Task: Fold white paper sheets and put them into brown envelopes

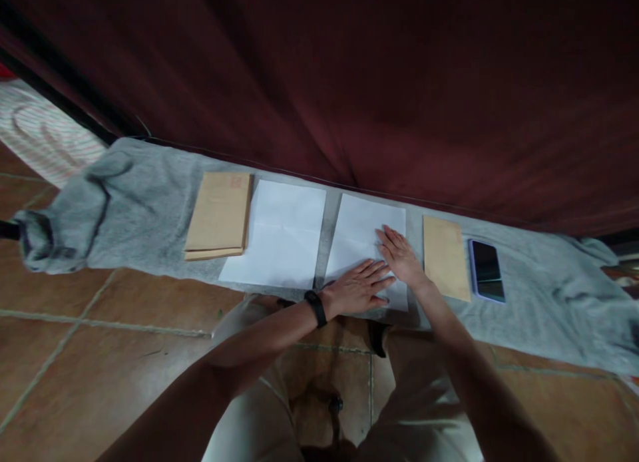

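A white sheet of paper (367, 216) lies in front of me with both of my hands resting on it. My left hand (357, 290), with a black band at the wrist, is spread flat over the near part of the sheet. Farther up and to the right, my right hand (398, 252) lies flat near the sheet's right edge, fingers stretched out. To the left lies another stretch of white paper (284, 235), with faint creases across it. Whether it is one sheet or a stack I cannot tell.
A stack of brown envelopes (219, 212) sits left of the white paper. One brown envelope (446, 257) and a phone (487, 269) lie at the right. Everything rests on a grey cloth (144, 216). A dark red curtain (399, 96) hangs behind; tiled floor (150, 369) shows below.
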Demonstrator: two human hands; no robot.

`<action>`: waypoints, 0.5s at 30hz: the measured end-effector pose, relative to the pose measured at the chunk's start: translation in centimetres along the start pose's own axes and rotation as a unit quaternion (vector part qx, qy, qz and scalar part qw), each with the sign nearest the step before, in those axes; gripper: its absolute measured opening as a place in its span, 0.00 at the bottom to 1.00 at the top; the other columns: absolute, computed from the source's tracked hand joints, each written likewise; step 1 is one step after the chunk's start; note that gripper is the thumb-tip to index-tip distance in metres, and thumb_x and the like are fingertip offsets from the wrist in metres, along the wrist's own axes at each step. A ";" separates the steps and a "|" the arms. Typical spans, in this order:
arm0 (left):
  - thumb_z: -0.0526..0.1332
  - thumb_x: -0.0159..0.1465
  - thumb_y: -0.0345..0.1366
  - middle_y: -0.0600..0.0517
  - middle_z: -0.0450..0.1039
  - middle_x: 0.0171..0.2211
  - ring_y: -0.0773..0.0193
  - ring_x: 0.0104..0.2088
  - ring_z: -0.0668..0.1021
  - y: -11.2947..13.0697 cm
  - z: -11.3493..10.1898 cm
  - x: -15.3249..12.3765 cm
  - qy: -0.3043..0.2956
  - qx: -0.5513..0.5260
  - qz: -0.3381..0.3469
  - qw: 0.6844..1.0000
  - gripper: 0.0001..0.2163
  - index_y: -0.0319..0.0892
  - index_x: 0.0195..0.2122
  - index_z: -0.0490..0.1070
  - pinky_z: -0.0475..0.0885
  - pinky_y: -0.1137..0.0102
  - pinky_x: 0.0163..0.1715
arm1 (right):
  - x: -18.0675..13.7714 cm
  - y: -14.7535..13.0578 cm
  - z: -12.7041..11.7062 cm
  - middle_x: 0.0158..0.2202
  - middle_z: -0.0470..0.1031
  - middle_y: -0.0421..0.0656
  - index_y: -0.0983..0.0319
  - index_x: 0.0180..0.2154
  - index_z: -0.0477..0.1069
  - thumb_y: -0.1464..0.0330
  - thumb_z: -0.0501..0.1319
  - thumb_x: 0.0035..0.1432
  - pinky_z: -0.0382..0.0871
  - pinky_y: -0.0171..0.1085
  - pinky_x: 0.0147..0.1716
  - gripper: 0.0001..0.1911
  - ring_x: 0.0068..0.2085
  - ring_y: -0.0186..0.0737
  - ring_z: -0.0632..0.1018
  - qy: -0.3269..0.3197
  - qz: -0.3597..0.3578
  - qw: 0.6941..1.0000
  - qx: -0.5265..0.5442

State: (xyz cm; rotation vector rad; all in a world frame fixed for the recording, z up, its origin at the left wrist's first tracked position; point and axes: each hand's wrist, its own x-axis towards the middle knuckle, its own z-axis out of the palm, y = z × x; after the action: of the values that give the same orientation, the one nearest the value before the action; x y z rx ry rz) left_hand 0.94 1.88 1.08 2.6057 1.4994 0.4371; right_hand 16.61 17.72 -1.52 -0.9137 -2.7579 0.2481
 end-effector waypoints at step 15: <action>0.47 0.72 0.36 0.36 0.54 0.71 0.53 0.73 0.54 -4.1 0.9 1.4 0.063 0.035 -0.187 0.980 0.26 0.30 0.69 0.55 0.54 0.53 0.71 | -2.1 -4.4 1.1 0.73 0.53 0.53 0.65 0.70 0.56 0.58 0.44 0.75 0.50 0.56 0.69 0.30 0.72 0.53 0.57 0.064 0.109 0.991 -0.049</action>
State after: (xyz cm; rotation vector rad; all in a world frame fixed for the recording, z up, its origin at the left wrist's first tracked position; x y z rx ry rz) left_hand -1.56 5.21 -0.47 2.3013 2.0246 0.5202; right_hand 15.48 12.85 -1.92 -1.2141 -2.5731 0.0879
